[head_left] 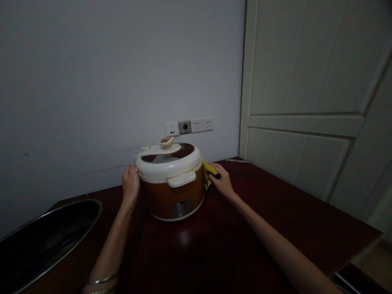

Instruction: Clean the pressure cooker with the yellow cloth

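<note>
An electric pressure cooker [173,197] with a brown body and a cream lid stands upright on the dark red table [200,258]. My left hand [131,183] is closed against its left side, with the fingertips partly hidden. My right hand [222,179] grips a yellow cloth [207,170] and presses it against the cooker's right side. A small black round thing [218,176] shows at the right fingers; I cannot make out what it is. A lid knob [166,142] sits on top, and a cream side handle [181,179] faces me.
A large dark pan [51,242] with a metal rim stands at the left, beside my left forearm. Behind the cooker, wall sockets [201,125] are set in the grey wall. A pale door [306,83] rises past the table's right edge. A thin strip [236,160] lies at the back corner.
</note>
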`<state>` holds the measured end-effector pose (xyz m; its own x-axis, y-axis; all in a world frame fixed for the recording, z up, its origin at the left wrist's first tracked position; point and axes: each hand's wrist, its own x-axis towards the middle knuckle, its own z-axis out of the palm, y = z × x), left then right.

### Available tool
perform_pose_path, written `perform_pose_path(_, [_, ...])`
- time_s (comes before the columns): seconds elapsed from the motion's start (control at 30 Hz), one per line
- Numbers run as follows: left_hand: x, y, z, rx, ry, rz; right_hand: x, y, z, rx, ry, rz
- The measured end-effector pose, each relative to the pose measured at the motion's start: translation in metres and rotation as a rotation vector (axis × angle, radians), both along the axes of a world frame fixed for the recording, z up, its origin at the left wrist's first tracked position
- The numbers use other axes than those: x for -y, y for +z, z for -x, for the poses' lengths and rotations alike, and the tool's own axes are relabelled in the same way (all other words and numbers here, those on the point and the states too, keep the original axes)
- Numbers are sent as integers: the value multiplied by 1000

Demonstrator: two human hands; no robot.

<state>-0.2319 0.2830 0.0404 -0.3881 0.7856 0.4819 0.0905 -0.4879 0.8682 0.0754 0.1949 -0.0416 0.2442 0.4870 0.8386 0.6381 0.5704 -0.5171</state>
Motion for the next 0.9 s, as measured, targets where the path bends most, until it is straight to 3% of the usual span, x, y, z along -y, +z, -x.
perform_pose_path(0.13, [5, 1, -4, -73, 48, 69, -4, -11, 1, 78, 27, 11])
perform_pose_path(0.27, [8, 1, -7, -87, 53, 62, 0, -40, -10, 153, 86, 155])
perform_pose_path(0.37, [8, 0, -8, -49, 42, 45, 3, -52, -15, 126, 87, 259])
perform_pose_path(0.47, [6, 0, -7, -34, 32, 44, 1, -44, -14, 41, 25, 233])
perform_pose_path(0.57, [5, 0, -6, -50, 35, 46, -6, -21, -7, -47, -46, 136])
perform_pose_path(0.67, [8, 2, -6, -64, 35, 55, -11, -7, 0, -56, -21, 73])
perform_pose_path(0.9, [14, 6, -8, -118, 58, 92, 4, -41, -3, 70, 80, 188])
